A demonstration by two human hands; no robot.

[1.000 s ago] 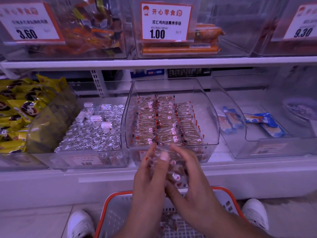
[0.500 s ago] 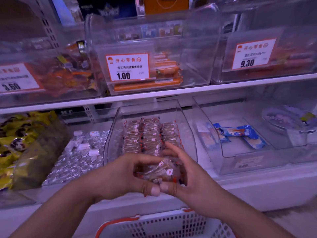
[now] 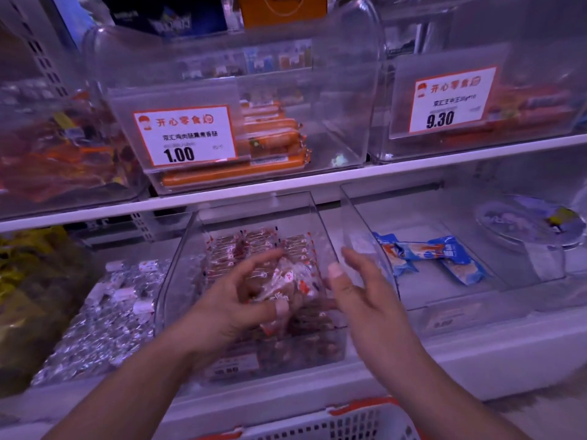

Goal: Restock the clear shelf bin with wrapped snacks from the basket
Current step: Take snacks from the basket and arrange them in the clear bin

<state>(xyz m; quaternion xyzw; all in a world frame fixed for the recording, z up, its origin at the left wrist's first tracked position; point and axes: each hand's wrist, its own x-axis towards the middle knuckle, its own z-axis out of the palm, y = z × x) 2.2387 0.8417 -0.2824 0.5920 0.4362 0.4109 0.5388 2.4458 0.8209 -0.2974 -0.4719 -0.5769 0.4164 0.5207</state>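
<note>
Snacks point(image 3: 286, 281) held by left hand point(image 3: 232, 300) over bin point(image 3: 178, 265); right hand point(image 3: 359, 287) open.

Dim, purple-tinted light, perhaps from overhead. Soft glare streaks the clear bins point(image 3: 241, 214). Motion blur smears both hands and the snacks. Wide-angle distortion bends the shelf point(image 3: 286, 185) edges.

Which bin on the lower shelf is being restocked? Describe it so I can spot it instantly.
On the lower shelf, find the clear bin directly under the 1.00 price tag. Rows of clear-wrapped brown snacks fill it; its neighbours hold silver foil pieces and blue packets.
</note>
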